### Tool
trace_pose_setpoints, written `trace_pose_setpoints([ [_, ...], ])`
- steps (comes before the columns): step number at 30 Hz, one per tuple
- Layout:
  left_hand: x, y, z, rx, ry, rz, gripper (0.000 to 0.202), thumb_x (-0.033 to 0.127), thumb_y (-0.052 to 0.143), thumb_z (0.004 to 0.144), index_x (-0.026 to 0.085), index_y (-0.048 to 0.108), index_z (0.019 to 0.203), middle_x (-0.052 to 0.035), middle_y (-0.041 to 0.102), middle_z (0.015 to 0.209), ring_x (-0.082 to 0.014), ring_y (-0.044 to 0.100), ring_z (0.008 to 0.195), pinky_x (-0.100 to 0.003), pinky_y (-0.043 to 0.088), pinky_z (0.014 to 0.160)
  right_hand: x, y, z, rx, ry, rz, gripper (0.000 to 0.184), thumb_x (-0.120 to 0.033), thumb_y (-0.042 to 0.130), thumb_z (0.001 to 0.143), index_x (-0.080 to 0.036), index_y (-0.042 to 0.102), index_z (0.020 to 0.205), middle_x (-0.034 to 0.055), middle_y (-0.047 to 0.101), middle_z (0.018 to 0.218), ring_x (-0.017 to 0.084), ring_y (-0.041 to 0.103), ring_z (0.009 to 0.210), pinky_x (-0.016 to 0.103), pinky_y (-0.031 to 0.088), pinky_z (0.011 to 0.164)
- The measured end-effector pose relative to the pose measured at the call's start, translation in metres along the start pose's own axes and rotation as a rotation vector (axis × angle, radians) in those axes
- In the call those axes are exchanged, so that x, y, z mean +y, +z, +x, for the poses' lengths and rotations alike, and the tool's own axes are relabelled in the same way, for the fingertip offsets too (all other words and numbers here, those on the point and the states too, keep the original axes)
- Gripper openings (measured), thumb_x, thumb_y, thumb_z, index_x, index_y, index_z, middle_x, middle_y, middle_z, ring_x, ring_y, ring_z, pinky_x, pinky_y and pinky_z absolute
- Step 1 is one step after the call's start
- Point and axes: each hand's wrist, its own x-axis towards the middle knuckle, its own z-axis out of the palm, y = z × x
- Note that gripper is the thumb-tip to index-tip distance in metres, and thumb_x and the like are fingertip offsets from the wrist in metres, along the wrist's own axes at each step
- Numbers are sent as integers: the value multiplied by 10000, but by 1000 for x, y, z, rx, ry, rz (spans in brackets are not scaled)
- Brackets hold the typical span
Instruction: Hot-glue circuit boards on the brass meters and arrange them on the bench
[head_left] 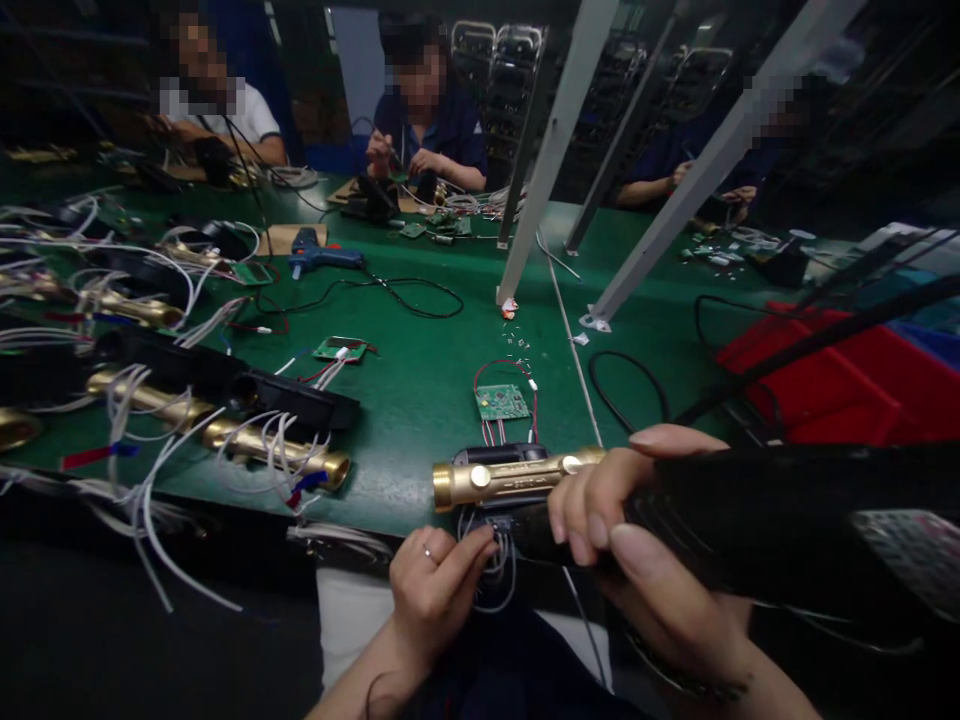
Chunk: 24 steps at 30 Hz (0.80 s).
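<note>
My right hand (637, 530) is wrapped round a long black housing (750, 520) that runs off to the right, held over the table's near edge. A brass tube (502, 478) lies along the top of it and sticks out to the left. My left hand (439, 585) sits below the tube's end, fingers curled and pinching thin white wires (495, 570) that hang from the assembly. A small green circuit board (501, 402) with red wires lies on the green table (420, 360) just beyond.
Several brass tubes with white wires (277, 450) and black housings (300, 395) lie at the left. A blue glue gun (322, 255), another circuit board (340, 349), black cables and grey slanted posts (547, 160) stand farther out. Red bins (847, 380) are at the right. Three people work across the table.
</note>
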Motion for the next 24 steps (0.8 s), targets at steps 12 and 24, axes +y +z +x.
trace_pose_setpoints([
  [12,-7,4,-5,-25,81,14,191,135,577,836,141,576,1027,1,455,574,-127,368,549,-270,232,529,4,3,4,-20,46,-69,316,-145,437,922,-217,320,1207,-13,404,707,69,468,625,246,431,605],
  [24,-4,2,-2,-21,78,1,165,138,551,854,134,579,1017,-3,425,560,-133,338,556,-280,207,531,1,10,13,-47,86,-89,272,-139,440,910,-200,326,1149,-12,392,687,79,459,617,249,433,598],
])
